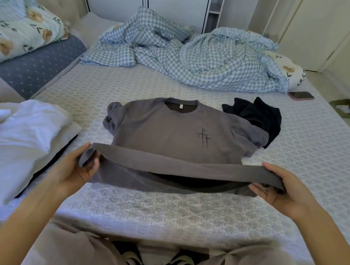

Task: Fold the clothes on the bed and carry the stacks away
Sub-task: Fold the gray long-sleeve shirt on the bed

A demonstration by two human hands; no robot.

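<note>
Head view: both hands lift the hem of a grey T-shirt [170, 130] off the bed [164, 210].

The shirt lies face up in the middle of the bed, collar away from the person, a small dark print on its chest, and the bottom edge is raised and stretched taut. The left hand [78, 167] has its grip pinching the left corner of the hem, fingers curled round the cloth; the right hand [282, 189] pinches the right corner, thumb on top. A black garment [258, 117] sits crumpled just beside the shirt's right sleeve, touching it. White clothes [18, 142] are piled at the left edge. Farther back, a checked duvet [196, 55] lies rumpled, with a phone [301, 95] near it on the right.
</note>
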